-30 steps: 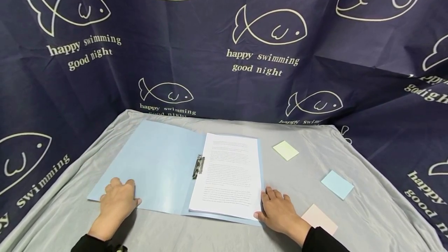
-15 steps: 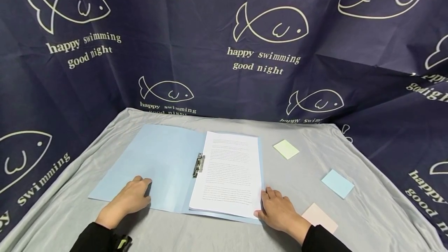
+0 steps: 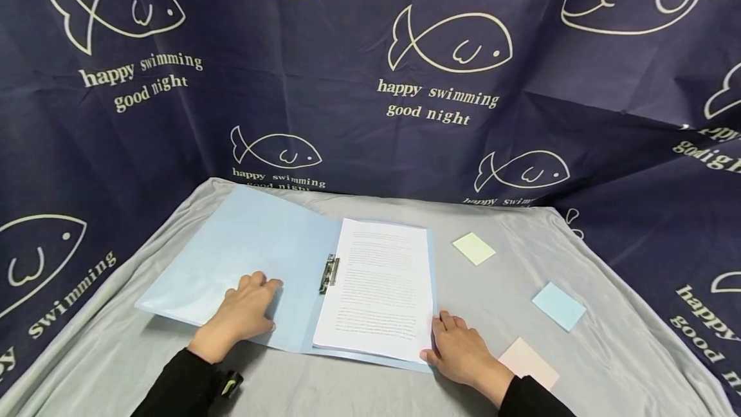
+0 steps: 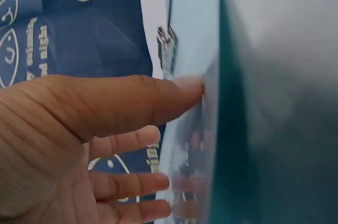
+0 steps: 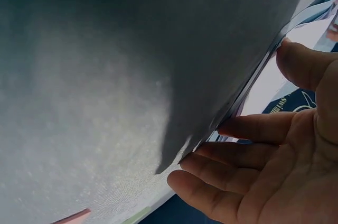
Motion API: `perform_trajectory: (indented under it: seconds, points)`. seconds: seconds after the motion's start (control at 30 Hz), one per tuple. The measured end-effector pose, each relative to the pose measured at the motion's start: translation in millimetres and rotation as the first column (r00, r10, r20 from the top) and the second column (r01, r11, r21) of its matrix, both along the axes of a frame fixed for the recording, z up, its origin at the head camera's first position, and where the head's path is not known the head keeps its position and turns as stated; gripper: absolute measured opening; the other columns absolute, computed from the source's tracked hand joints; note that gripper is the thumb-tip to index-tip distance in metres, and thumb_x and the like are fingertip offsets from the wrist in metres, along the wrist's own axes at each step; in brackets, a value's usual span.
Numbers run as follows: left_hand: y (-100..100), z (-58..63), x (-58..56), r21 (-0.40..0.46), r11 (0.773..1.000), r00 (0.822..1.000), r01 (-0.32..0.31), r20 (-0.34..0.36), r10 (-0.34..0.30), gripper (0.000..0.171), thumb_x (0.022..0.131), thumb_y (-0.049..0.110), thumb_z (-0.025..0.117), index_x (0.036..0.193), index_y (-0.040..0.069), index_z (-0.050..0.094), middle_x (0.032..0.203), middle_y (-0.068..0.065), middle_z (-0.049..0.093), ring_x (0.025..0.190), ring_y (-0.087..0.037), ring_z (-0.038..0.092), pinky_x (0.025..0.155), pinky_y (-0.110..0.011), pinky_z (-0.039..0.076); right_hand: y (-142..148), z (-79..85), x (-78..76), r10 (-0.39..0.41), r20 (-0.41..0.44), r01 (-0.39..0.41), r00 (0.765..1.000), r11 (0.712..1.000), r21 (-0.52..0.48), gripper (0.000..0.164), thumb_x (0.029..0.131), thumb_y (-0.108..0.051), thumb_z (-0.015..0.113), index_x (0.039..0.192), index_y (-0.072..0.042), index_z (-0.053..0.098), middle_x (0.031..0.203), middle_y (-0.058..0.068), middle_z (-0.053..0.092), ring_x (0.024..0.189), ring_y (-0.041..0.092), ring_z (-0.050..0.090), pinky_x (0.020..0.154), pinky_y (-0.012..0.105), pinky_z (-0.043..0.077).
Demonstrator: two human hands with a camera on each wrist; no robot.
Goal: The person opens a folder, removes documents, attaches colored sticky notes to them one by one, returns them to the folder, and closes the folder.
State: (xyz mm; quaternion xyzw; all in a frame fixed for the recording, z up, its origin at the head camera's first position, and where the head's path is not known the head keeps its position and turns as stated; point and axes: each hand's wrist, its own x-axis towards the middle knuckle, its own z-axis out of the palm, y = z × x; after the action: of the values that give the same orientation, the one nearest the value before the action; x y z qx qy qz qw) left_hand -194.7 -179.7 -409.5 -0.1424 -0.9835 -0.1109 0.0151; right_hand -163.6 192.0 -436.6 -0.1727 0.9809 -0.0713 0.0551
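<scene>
An open blue folder (image 3: 191,262) lies on the tabletop (image 3: 324,391), its fold running away from the person, left cover's outer edge raised. The left hand (image 3: 243,309), fingers loosely spread, touches that cover, nearer the metal clip (image 3: 329,273); the right hand (image 3: 463,349), fingers extended, rests at the papers' (image 3: 379,288) right edge. Neither grips anything.

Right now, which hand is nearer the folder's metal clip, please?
The left hand, at the blue folder's left cover, left of the metal clip; the right hand is across the papers, at the folder's right edge.
</scene>
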Motion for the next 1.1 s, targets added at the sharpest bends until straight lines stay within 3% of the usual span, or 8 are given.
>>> perform_trajectory:
  seconds: [0.13,0.27,0.4,0.5,0.8,1.1]
  points:
    - [17,3.6,-6.1,-0.015,0.999,0.998,0.032,0.046,-0.032,0.067,0.060,0.008,0.077,0.123,0.004,0.056,0.106,-0.018,0.050,0.088,-0.036,0.047,0.060,-0.051,0.042,-1,-1.2,1.4,0.004,-0.002,-0.004,1.000,1.000,-0.011,0.068,0.082,-0.036,0.068,0.121,0.016,0.050,0.127,0.035,0.043,0.115,0.048,0.042,0.080,0.060,0.040]
    - [32,2.7,-9.2,0.008,0.999,0.992,0.040,0.119,-0.041,0.075,0.064,0.028,0.082,0.131,0.011,0.052,0.112,-0.017,0.050,0.090,-0.035,0.047,0.059,-0.055,0.043,-1,-3.3,2.8,0.013,-0.006,-0.013,1.000,1.000,-0.019,0.068,0.082,-0.037,0.068,0.121,0.016,0.050,0.127,0.035,0.043,0.115,0.047,0.043,0.079,0.060,0.041]
    - [41,0.8,-10.4,0.020,0.999,0.980,0.025,0.198,-0.029,0.092,0.056,0.048,0.084,0.136,0.021,0.049,0.113,-0.017,0.047,0.090,-0.035,0.043,0.061,-0.063,0.038,-2,-5.7,3.2,0.022,-0.008,-0.022,1.000,1.000,-0.019,0.068,0.083,-0.037,0.067,0.122,0.016,0.049,0.128,0.034,0.043,0.115,0.046,0.042,0.078,0.060,0.041]
    - [43,-0.8,-10.2,0.034,0.999,0.972,0.013,0.233,-0.020,0.099,0.050,0.051,0.086,0.137,0.023,0.048,0.109,-0.014,0.045,0.089,-0.034,0.040,0.061,-0.063,0.037,-3,-6.7,3.1,0.027,-0.007,-0.027,1.000,0.999,-0.019,0.069,0.083,-0.037,0.066,0.122,0.016,0.048,0.128,0.035,0.042,0.116,0.047,0.041,0.078,0.060,0.041]
    - [46,-7.4,-9.3,0.063,0.998,0.969,0.017,0.243,-0.032,0.101,0.047,0.047,0.089,0.136,0.023,0.050,0.107,-0.015,0.039,0.094,-0.039,0.035,0.068,-0.074,0.029,0,-3.2,3.8,0.017,-0.013,-0.017,1.000,1.000,-0.002,0.067,0.084,-0.035,0.066,0.122,0.017,0.048,0.128,0.034,0.042,0.116,0.046,0.041,0.078,0.060,0.041]
    - [49,-9.8,-11.5,0.023,1.000,0.967,0.003,0.256,-0.009,0.098,0.044,0.049,0.089,0.133,0.027,0.054,0.104,-0.013,0.036,0.090,-0.036,0.033,0.064,-0.068,0.033,0,-2.3,2.6,0.012,-0.004,-0.012,1.000,0.999,0.031,0.068,0.084,-0.036,0.066,0.122,0.017,0.048,0.129,0.034,0.041,0.116,0.046,0.041,0.079,0.060,0.041]
